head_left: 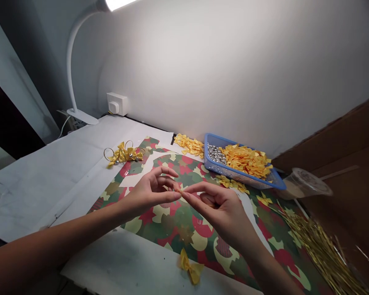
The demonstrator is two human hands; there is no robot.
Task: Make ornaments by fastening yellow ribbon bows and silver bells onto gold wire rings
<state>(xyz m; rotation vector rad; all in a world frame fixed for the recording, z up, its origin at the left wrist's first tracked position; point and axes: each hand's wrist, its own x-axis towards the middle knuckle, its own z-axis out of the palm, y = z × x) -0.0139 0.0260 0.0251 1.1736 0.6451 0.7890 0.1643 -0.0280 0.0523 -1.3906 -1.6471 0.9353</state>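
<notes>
Yellow satin scrap clamped between left hand and right hand (both grips shut on it).

Counted in view: two hands, the left hand and the right hand, with one ribbon piece pinched between them. One blue basket holds two heaps, silver beads and yellow ribbon pieces, each too numerous to count. Outside the basket: two piles of yellow bows, two single bows, one bow cluster, one bundle of gold ties, one plastic cup, one patterned sheet, one lamp, one wall socket.
</notes>
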